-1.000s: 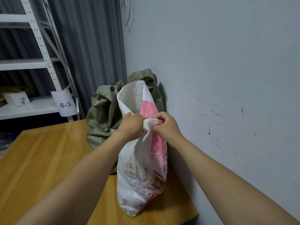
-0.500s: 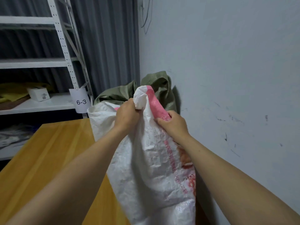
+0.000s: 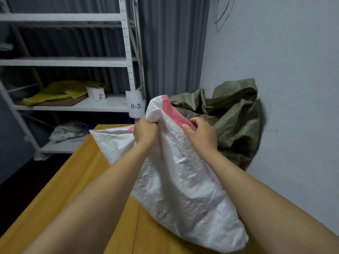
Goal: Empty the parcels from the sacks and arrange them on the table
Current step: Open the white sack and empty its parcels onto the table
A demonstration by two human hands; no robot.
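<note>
A white woven sack (image 3: 179, 182) with a pink band at its mouth lies tilted over the wooden table (image 3: 88, 180), bulging at its lower end. My left hand (image 3: 145, 132) grips a bunched fold of the sack's mouth. My right hand (image 3: 200, 133) holds the pink rim on the other side, fingers curled over it. Behind it a green woven sack (image 3: 234, 121) slumps against the wall at the table's far right corner. No parcel shows; the white sack's contents are hidden.
A white metal shelf rack (image 3: 126, 52) stands beyond the table, with a tag reading 6-3 (image 3: 135, 106), a small white box (image 3: 95, 93) and yellow bags (image 3: 60, 92) on it. The grey wall (image 3: 284, 70) runs close along the table's right side.
The white sack has gone from upright to tilted, its mouth pulled apart and spread to the left. My view has swung left, bringing more of the shelf rack into sight.
</note>
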